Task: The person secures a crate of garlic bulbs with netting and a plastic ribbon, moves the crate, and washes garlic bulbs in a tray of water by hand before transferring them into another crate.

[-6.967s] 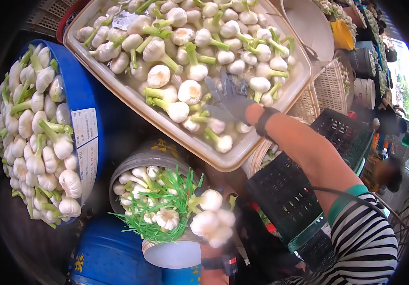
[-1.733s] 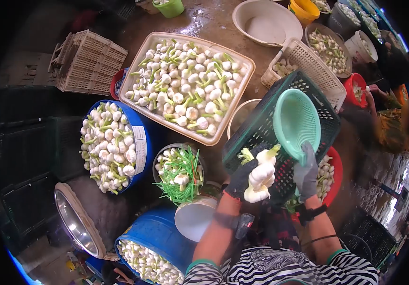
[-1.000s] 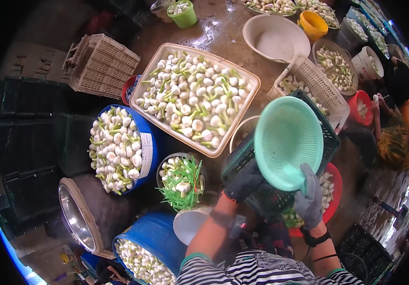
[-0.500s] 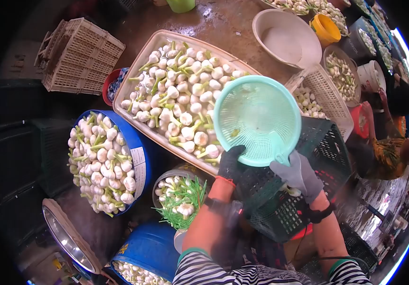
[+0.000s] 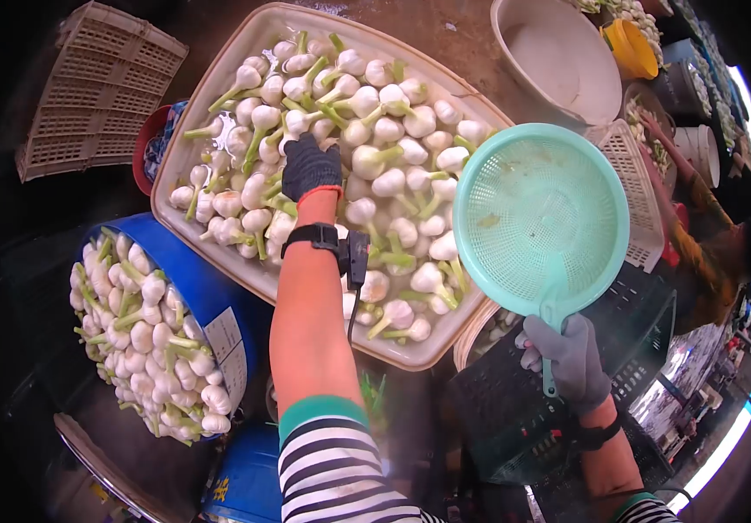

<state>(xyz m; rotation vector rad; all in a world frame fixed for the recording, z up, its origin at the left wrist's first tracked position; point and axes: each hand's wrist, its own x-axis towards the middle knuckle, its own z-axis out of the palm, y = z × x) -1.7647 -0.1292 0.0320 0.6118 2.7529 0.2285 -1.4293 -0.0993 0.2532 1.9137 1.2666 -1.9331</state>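
My left hand (image 5: 310,167), in a dark knitted glove, reaches down onto the garlic bulbs (image 5: 389,183) in the large pale basin (image 5: 186,234). Its fingertips are hidden among the bulbs, so I cannot see whether they grip one. The bulbs have short green stems and sit in water. In its grey glove, my right hand (image 5: 578,364) is closed around the handle of a mint-green plastic strainer (image 5: 541,218). The strainer is tilted toward me over the basin's right edge. A small yellowish scrap clings to its mesh; otherwise no garlic shows in it.
A blue drum (image 5: 234,305) heaped with garlic stands at the left. Below the strainer is a dark plastic crate (image 5: 558,410). A cream crate (image 5: 101,91) lies at upper left, an empty round tub (image 5: 558,57) at upper right. Another person (image 5: 698,235) is at the right.
My left hand has let go of the strainer's rim and moved up and left into the garlic basin. The right hand now holds the strainer alone, shifted right. The view has moved closer.
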